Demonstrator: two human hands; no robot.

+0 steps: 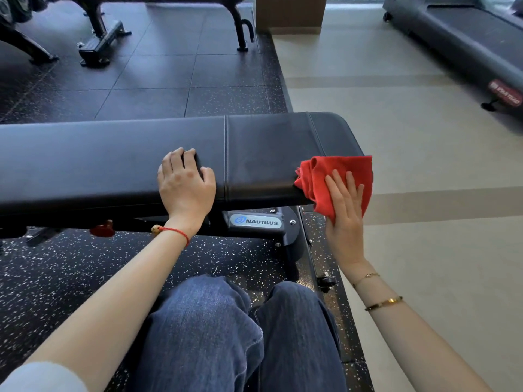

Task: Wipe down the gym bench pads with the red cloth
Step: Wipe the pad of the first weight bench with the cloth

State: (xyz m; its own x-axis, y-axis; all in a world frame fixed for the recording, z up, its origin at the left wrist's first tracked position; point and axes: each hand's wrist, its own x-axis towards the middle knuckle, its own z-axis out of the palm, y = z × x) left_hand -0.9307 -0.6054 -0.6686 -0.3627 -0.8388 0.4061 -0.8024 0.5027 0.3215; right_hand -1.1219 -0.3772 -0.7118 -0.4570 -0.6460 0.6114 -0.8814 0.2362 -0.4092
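Jeans [215, 329] nearest; left hand [185, 185] flat, bracing bench pad [113, 159]; right hand [343, 216], fingers straight, presses red cloth [334, 176] at right end. Advise firm, overlapping strokes.

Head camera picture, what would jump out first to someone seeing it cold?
The red cloth stands out most, bright against the black bench pad, pressed onto the pad's right end by the flat right hand. Next comes the left hand, resting on the pad's near edge mid-frame, with a red string bracelet at the wrist. Below the pad, a Nautilus label shows on the frame.
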